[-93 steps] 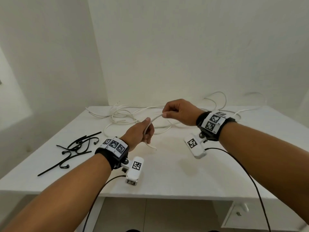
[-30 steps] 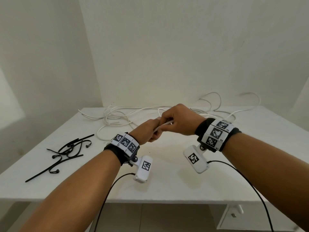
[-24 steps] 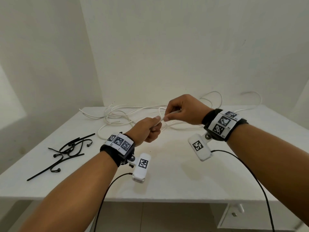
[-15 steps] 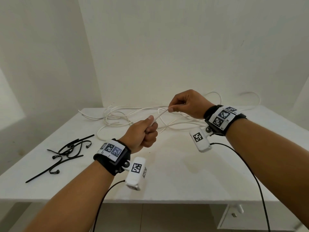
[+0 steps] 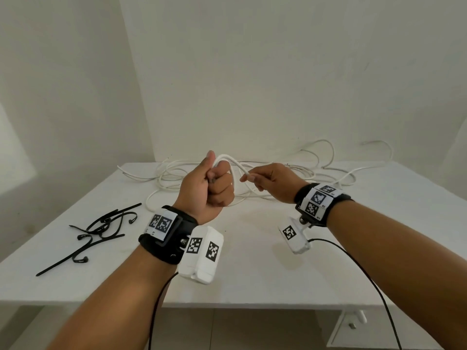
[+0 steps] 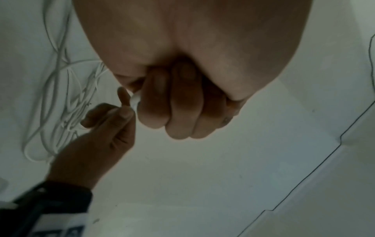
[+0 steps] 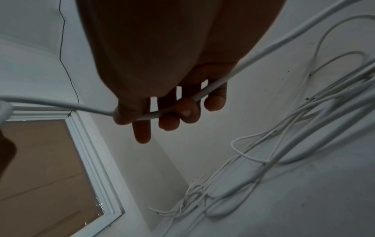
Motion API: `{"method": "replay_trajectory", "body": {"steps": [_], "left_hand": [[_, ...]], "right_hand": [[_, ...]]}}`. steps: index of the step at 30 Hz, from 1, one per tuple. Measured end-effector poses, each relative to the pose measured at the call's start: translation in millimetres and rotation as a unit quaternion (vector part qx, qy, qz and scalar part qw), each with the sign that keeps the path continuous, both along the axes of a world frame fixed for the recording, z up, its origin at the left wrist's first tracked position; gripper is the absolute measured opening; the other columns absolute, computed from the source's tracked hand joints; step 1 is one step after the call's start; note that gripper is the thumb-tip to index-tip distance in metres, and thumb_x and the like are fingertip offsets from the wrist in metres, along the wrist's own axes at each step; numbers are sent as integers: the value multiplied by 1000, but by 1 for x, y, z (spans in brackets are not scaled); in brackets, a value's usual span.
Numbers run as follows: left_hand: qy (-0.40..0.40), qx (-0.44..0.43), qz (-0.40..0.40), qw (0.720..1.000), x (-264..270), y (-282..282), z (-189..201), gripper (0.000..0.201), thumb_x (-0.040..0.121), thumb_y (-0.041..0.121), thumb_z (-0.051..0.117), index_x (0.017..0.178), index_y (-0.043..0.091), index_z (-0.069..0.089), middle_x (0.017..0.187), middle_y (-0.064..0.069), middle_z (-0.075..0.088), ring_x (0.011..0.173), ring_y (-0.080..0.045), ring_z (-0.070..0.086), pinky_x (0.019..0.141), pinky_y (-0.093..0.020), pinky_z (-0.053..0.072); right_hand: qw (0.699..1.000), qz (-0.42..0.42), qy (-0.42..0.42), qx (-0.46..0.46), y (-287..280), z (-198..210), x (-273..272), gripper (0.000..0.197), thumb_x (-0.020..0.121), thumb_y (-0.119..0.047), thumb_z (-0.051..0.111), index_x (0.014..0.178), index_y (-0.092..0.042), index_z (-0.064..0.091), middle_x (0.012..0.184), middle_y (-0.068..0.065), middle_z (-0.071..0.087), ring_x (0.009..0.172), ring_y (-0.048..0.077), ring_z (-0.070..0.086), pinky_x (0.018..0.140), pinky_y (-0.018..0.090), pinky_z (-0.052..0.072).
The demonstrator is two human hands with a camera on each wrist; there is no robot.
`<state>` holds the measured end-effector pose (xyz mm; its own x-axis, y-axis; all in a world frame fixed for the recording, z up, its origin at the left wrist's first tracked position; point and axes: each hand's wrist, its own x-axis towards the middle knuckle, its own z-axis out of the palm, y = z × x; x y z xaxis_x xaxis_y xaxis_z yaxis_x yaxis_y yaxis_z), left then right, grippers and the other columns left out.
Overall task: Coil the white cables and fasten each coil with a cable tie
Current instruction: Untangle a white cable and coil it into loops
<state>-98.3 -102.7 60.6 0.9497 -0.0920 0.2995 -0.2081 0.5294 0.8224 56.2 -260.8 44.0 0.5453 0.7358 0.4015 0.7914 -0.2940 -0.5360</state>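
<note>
the cable (image 5: 228, 160) being coiled runs as a small loop over the top of the left hand (image 5: 207, 189), down past its knuckles, and across to the right hand (image 5: 274, 181), both held above the surface (image 5: 252, 274). from the right hand it trails back to the loose cables (image 5: 177, 173) lying tangled along the far side of the surface, near the wall.

step in hand: forming the first turns of a coil. no finished coil is visible, so the task appears to be at an early stage.

next move, as judged: feed more cable from the right hand into the left fist to add another turn, keeping loops even and drawing slack free of the tangle.

left hand: fingers curled tight into a fist around the cable, thumb upright beside the loop. right hand: thumb and fingers (image 7: 142, 126) pinching the cable, which lies across the fingers in the right wrist view; remaining fingers loosely bent.

the ties (image 5: 101, 228) lie in a loose black pile at the left of the surface, well apart from both hands, untouched.
</note>
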Motion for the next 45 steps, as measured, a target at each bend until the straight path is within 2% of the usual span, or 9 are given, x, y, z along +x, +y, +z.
{"method": "replay_trajectory", "body": {"steps": [5,9,13,18,21,28,31,35,45], "left_hand": [[-62,-101,26,993,1,3,20,51,98,49,29,55,24,42,49,8,14,39,-12,9,39,-23,15],[-72,-120,126,982,18,10,22,55,104,46,25,57,22,41,45,9,25,40,-10,11,39,-22,17],[-48,-92,196,975,35,12,15,47,106,44,25,67,20,34,49,8,26,38,-7,21,40,-22,20],[3,35,252,967,48,16,-5,42,108,34,28,70,18,36,52,5,29,42,-10,23,47,-26,20],[23,165,263,950,48,20,-17,40,107,28,28,70,17,36,52,5,31,45,-12,25,47,-25,23],[-4,541,261,800,44,16,-35,43,106,35,34,69,16,43,64,3,44,57,-9,41,60,-20,37],[-2,588,224,777,44,16,-32,41,106,33,34,70,16,42,71,2,43,65,-13,41,67,-29,36],[-9,643,209,737,39,22,-31,45,106,30,27,65,20,38,69,1,42,62,-13,39,63,-29,30],[55,626,168,760,31,32,-19,47,106,36,25,72,13,48,70,5,58,51,-1,42,69,-29,35]], "right_hand": [[998,-6,-8,-62,-3,-13,-12,28,103,-39,47,120,-36,68,65,-17,53,59,-10,52,62,9,39],[993,16,-34,-110,4,-21,-29,32,103,-45,42,123,-37,66,56,-10,50,48,4,45,64,28,47],[982,30,-85,-168,9,-24,-42,34,103,-47,39,126,-37,63,60,-12,51,55,1,48,63,28,45],[971,61,-144,-179,10,-28,-60,35,103,-44,42,81,-21,56,54,-6,45,49,7,41,56,31,40],[967,56,-163,-189,8,-24,-63,35,102,-40,45,73,-20,47,53,-7,42,49,7,40,56,32,40],[959,53,-193,-201,13,-10,-67,23,100,-36,49,91,-20,63,70,-2,56,65,19,48,63,31,42],[957,53,-203,-199,10,2,-63,19,99,-35,52,103,-22,66,83,-1,64,74,18,53,65,29,39],[967,36,-181,-177,3,21,-54,13,94,-38,61,97,-27,66,68,-17,51,69,10,50,66,28,41],[980,19,-132,-150,1,52,-39,12,88,-40,70,90,-29,69,69,-13,61,65,4,56,62,26,46]]}}
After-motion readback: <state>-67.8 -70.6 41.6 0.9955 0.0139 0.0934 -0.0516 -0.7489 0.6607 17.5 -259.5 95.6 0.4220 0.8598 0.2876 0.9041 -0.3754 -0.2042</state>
